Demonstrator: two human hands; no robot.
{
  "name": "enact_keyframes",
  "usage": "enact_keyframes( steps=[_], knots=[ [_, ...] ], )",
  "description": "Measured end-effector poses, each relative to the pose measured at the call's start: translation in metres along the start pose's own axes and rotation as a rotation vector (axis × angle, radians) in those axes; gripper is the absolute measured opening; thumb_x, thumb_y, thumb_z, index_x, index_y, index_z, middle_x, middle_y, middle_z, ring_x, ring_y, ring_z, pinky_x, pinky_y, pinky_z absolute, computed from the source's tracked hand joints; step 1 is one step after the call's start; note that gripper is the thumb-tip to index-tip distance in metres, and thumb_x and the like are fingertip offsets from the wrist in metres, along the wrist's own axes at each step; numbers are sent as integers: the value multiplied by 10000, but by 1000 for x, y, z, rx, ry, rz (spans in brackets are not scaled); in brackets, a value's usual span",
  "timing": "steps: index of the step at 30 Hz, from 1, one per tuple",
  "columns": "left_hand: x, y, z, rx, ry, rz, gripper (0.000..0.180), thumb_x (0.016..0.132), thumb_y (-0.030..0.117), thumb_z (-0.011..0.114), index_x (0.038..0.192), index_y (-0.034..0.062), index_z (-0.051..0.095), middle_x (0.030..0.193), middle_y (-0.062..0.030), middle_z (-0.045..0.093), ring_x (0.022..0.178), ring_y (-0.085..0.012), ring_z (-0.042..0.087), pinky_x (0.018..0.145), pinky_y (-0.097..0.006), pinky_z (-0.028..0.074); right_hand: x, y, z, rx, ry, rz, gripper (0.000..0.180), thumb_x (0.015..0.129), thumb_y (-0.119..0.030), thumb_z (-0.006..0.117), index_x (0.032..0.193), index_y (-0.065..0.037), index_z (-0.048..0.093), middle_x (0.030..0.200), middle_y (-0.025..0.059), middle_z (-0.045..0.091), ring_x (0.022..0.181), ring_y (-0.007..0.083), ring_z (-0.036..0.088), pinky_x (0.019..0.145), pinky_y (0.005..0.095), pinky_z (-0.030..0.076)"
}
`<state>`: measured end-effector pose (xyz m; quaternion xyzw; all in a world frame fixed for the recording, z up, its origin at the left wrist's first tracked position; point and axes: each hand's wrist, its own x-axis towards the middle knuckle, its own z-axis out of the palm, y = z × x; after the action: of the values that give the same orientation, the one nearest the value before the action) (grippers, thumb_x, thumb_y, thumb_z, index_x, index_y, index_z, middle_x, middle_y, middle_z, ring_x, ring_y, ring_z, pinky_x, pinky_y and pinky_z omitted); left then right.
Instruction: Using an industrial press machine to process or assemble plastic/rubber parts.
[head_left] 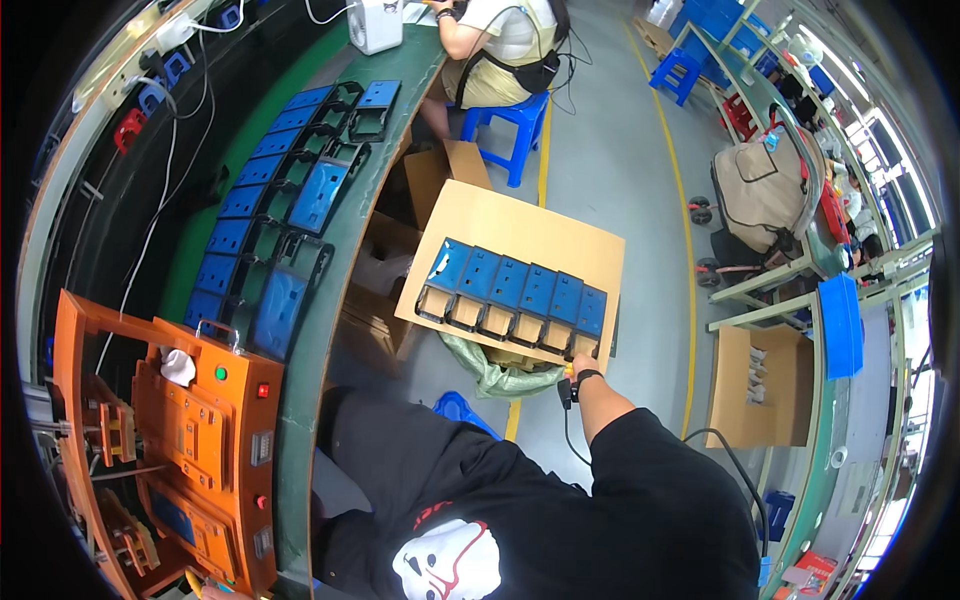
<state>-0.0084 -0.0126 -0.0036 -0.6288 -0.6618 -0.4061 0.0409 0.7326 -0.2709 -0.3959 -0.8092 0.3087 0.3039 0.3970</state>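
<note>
My right hand (582, 368) reaches out to a cardboard sheet (500, 212). Its fingers are closed at the lower end of a blue panel with a black frame (591, 312), the rightmost of a row. Several more such blue panels (508, 283) overlap side by side on the sheet, their black loops toward me. A dark strap circles my right wrist. Only a sliver of my left hand (218, 592) shows at the bottom left edge, beside an orange press machine (205, 415); a yellow covering is on a finger. What that hand does is hidden.
More black-framed blue panels (318, 190) lie in rows on the green bench (375, 160) at left. A co-worker sits on a blue stool (506, 130) at the far end. A beige stroller (762, 190), shelves and an open carton (765, 385) stand at right. A cable hangs near my right arm.
</note>
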Motion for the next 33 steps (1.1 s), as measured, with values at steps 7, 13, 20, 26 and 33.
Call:
enact_keyframes(
  steps=[7, 13, 20, 26, 33],
  knots=[
    [-1, 50, 8, 82, -63, -82, 391, 1027, 3, 468, 1410, -65, 497, 1377, -248, 568, 1247, -385, 578, 1087, -434, 473, 48, 0, -7, -245, -28, -128, 325, 962, -230, 497, 992, 36, 681, 868, 211, 702, 659, 321, 715, 534, 450, 569],
    [-12, -1, 18, -260, 59, -355, 467, 1108, 239, 385, 1454, -65, 463, 1424, -224, 544, 1313, -336, 538, 1133, -442, 410, 15, -23, -18, -40, -252, -108, 438, 970, -427, 499, 1145, -53, 648, 990, 137, 665, 715, 272, 678, 541, 420, 560],
    [-46, -78, 18, -173, 75, -216, 592, 1134, 388, 303, 1503, -68, 384, 1420, -203, 499, 1317, -311, 486, 1172, -449, 360, -253, -206, 90, -98, -562, -772, 265, 1016, -330, 619, 1000, -73, 682, 806, 22, 667, 632, 100, 609, 520, 237, 467],
    [-50, -87, 22, -279, 99, -223, 715, 1103, 505, 350, 1521, -76, 353, 1474, -210, 434, 1375, -307, 428, 1226, -474, 301, -498, -297, 271, -366, -1192, -1902, 288, 976, -161, 696, 1214, 2, 677, 1062, 73, 690, 936, 169, 651, 839, 316, 530],
    [-42, -20, 25, -102, 64, -192, 690, 1103, 503, 332, 1439, -84, 468, 1442, -258, 482, 1347, -387, 467, 1172, -502, 341, -623, -333, 489, -1059, -233, -2607, 305, 875, -145, 625, 1166, -117, 713, 1160, 147, 699, 1110, 340, 648, 931, 483, 516]
  ],
)
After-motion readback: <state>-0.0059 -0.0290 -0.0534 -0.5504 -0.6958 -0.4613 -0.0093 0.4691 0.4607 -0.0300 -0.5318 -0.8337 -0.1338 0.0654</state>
